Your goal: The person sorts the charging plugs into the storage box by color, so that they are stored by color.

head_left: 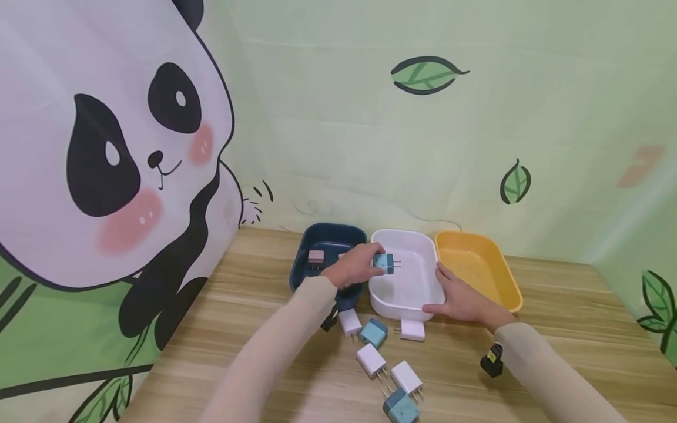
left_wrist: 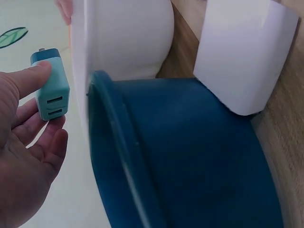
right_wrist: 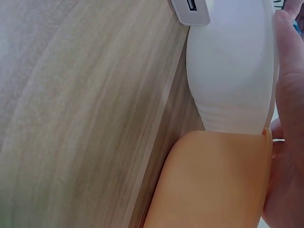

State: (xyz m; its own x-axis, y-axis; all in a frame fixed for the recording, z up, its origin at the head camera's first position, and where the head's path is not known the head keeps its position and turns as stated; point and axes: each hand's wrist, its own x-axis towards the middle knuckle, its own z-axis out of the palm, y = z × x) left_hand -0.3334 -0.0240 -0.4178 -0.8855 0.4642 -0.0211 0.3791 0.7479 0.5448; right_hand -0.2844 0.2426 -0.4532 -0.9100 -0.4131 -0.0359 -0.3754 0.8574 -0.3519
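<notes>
Left hand [head_left: 355, 265] and its sleeve [head_left: 312, 299] partly hide the blue tray [head_left: 334, 231], left of the white tray [head_left: 406, 285]; contents behind the hand unclear. Left pinches a blue charger [head_left: 387, 264] above white tray's left side. Right hand [head_left: 465, 298], cut off in right wrist view: thumb and fingers spread, touching white tray's front right rim.
</notes>
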